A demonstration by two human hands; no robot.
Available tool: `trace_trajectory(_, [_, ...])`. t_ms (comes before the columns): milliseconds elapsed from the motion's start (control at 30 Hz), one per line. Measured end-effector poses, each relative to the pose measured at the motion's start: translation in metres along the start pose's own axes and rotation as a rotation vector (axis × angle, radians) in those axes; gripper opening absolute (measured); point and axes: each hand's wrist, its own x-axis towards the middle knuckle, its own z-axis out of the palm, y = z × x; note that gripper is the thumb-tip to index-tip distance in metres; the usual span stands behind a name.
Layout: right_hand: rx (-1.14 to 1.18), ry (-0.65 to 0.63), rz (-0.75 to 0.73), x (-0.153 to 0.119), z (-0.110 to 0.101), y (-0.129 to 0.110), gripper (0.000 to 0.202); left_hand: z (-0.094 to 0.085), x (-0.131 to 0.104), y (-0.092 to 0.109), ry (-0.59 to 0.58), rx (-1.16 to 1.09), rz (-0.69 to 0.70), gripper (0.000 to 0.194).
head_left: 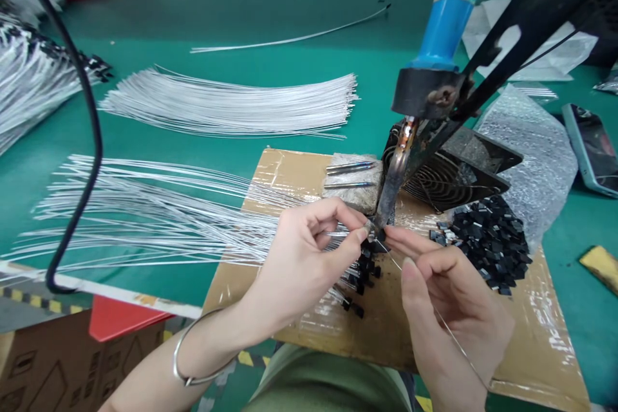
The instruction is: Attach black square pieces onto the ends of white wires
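Note:
My left hand [313, 251] is closed in a pinch beside the tip of a soldering iron [393, 174] fixed in a stand. What its fingertips hold is small and mostly hidden. A thin strand of solder wire [456, 341] runs through my right hand [449, 309], up to the iron's tip, with the fingers closed around it. A small black piece [380, 245] shows between the two hands, just under the tip. Below and behind my left hand lie white wires [193, 219] with black ends [364, 273], spread over the cardboard [290, 170].
Loose black parts [487, 241] are piled on the right, near a fan [449, 174] and bubble wrap [531, 141]. A wire bundle [236, 103] lies at the back. A black cable [89, 109] hangs at left. A phone [591, 148] and yellow sponge [601, 267] lie far right.

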Motion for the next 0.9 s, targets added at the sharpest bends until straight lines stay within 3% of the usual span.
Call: trace_trajectory(900, [-0.022,0.028,-0.028,-0.0012,0.0024,0.0040,0.018,0.0011,-0.0004,-0.0029,-0.002,0.020,0.009,0.010])
